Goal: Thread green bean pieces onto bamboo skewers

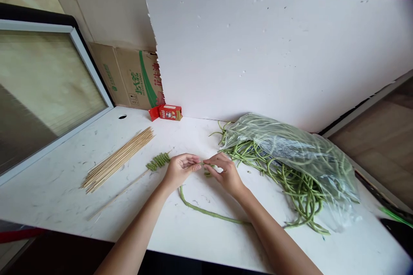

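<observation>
My left hand (180,169) and my right hand (224,172) meet at the middle of the white table (48,193), fingers pinched on one long green bean (206,211). That bean trails down between my wrists in a curve toward the front. Just left of my left hand lies a skewer (129,184) with a coiled green bean (158,161) threaded on its far end.
A bundle of bare bamboo skewers (116,161) lies at the left. A clear plastic bag (290,146) of long beans (290,180) sprawls at the right. A small red carton (167,112) and a cardboard box (132,79) stand behind, beside a white foam board (274,51).
</observation>
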Demonstrator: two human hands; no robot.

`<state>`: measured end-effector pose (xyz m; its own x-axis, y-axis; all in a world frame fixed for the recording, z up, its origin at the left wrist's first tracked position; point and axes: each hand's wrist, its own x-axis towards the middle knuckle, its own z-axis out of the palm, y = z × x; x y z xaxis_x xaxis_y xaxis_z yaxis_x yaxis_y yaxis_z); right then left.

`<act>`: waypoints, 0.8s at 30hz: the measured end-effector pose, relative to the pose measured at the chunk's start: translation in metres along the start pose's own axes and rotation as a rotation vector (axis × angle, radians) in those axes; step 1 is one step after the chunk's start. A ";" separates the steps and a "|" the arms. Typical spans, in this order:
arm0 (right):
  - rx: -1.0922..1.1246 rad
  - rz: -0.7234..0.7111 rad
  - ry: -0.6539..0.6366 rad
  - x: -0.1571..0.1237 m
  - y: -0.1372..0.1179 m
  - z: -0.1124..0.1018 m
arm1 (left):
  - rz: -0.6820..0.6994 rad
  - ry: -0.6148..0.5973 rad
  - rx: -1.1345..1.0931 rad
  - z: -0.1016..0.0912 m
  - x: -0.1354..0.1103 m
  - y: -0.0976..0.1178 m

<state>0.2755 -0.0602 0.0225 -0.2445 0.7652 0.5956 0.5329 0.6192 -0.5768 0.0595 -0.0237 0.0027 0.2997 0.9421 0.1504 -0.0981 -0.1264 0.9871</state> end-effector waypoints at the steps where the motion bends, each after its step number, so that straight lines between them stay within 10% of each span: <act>1: -0.011 0.006 0.040 0.000 0.000 -0.001 | -0.010 -0.007 -0.004 0.000 0.000 0.000; 24: -0.103 -0.062 0.026 0.004 -0.010 -0.010 | 0.045 -0.025 0.087 0.000 -0.002 0.008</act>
<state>0.2779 -0.0650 0.0361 -0.2591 0.7200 0.6438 0.5982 0.6429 -0.4783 0.0583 -0.0267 0.0102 0.3206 0.9268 0.1954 -0.0299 -0.1963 0.9801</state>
